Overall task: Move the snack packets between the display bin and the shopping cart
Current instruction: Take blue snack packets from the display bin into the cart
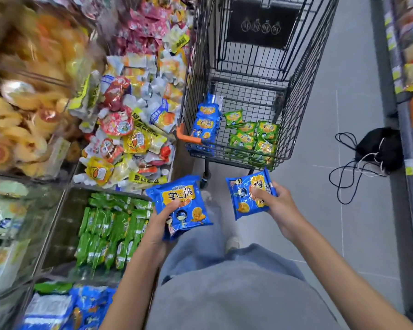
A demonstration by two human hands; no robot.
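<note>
My left hand grips a blue snack packet from below, thumb on its front. My right hand holds a second blue packet, thumb pressed on its face. Both are held in front of me, short of the black wire shopping cart. In the cart lie a few blue packets at the left and several green packets at the right. The display bin at my lower left holds green packets; a nearer compartment holds blue packets.
More bins of mixed yellow, red and white snacks run along the left. A black drawstring bag with loose cords lies on the grey floor at the right, beside another shelf. My legs and shoes are below the hands.
</note>
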